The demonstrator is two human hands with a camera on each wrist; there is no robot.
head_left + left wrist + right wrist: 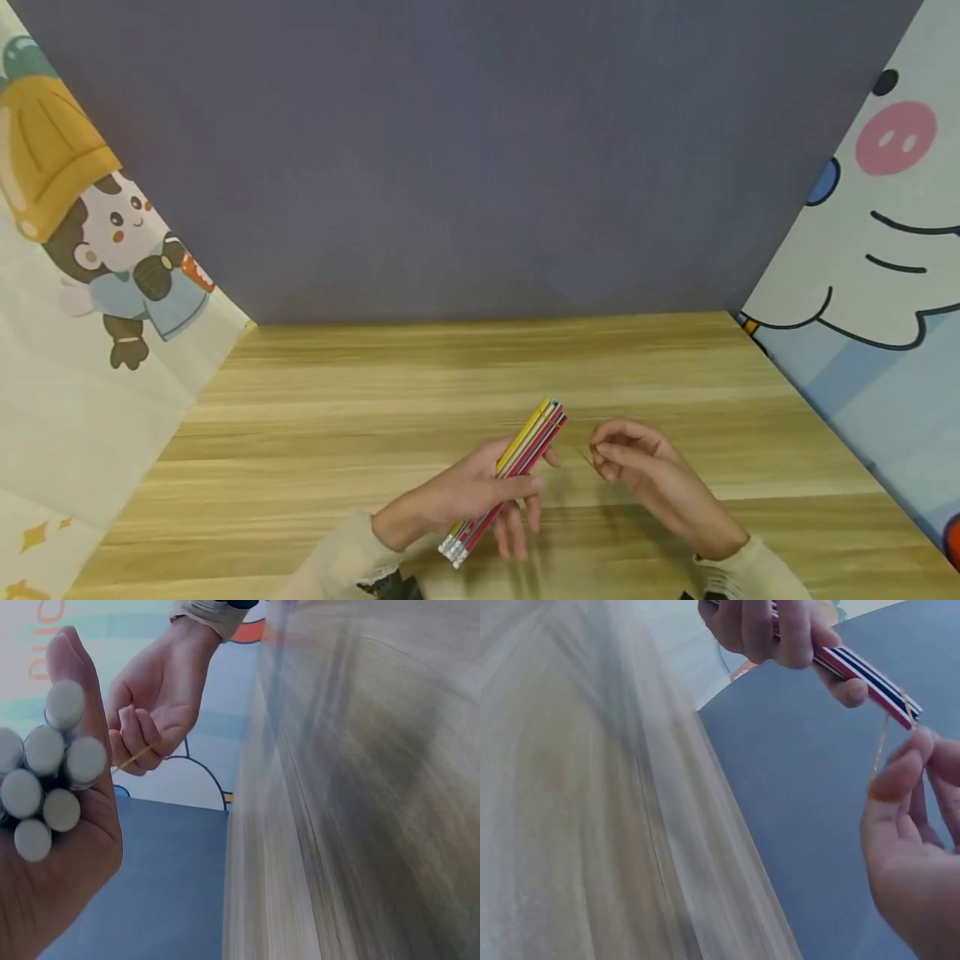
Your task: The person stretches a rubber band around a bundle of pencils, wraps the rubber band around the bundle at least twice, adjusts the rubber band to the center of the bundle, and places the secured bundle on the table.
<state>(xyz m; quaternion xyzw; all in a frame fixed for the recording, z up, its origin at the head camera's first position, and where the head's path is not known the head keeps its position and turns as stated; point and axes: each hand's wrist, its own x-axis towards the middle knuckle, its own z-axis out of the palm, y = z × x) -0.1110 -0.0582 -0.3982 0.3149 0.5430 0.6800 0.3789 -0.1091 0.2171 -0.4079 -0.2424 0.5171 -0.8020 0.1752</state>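
My left hand [467, 492] grips a bundle of several pencils [529, 440], slanted up to the right above the table, thumb across them. Yellow, red and dark striped barrels show. Their white eraser ends [44, 751] face the left wrist camera. Just right of the bundle's far end, my right hand [652, 475] pinches a thin yellow rubber band [139, 755] between thumb and fingers. In the right wrist view the band [881, 746] is stretched between the fingers and the pencils' far end, where a loop appears to lie around the barrels. The fingers partly hide the band.
A wood-grain table [360, 375] lies under both hands. Behind it stands a plain dark grey panel [480, 167]. Cartoon-printed sheets flank it, with a monkey figure [123, 242] on the left and a pig face [896, 137] on the right.
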